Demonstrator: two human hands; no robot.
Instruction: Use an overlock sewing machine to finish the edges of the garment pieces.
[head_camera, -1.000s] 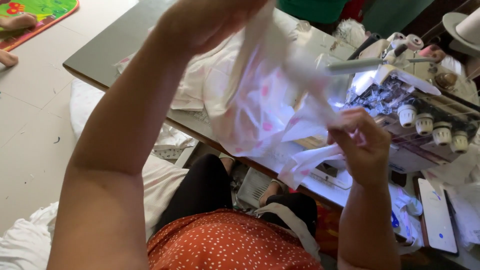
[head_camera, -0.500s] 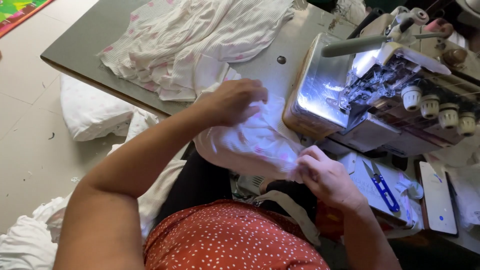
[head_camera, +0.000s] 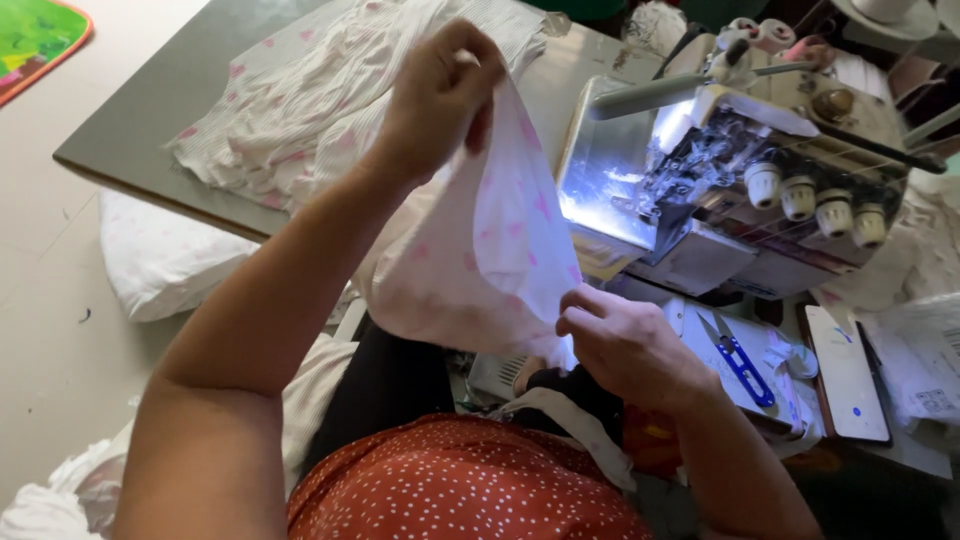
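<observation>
1. Left hand is up near the top middle of the frame, fingers pinched shut on the top corner of a white fabric piece with pink spots, holding it in the air.
2. Right hand sits lower, around centre-right, thumb and fingers closed on the bottom edge of that same piece. So the cloth hangs stretched between the two hands, above the person's lap and just in front of the table.
3. Looks to me like the checking/lining-up stage: the piece is held open and taut, not yet under the needle.
4. Overlock sewing machine is on the right half of the frame, lamp lit, with its presser area close beside the cloth but not touching it.
5. My guess is any next move needs both pinches kept firm so the edge stays straight, then the lower edge brought flat toward the machine bed.
6. Other stuff: a pile of matching fabric at upper left on the table, blue thread snips and a phone at lower right.
</observation>
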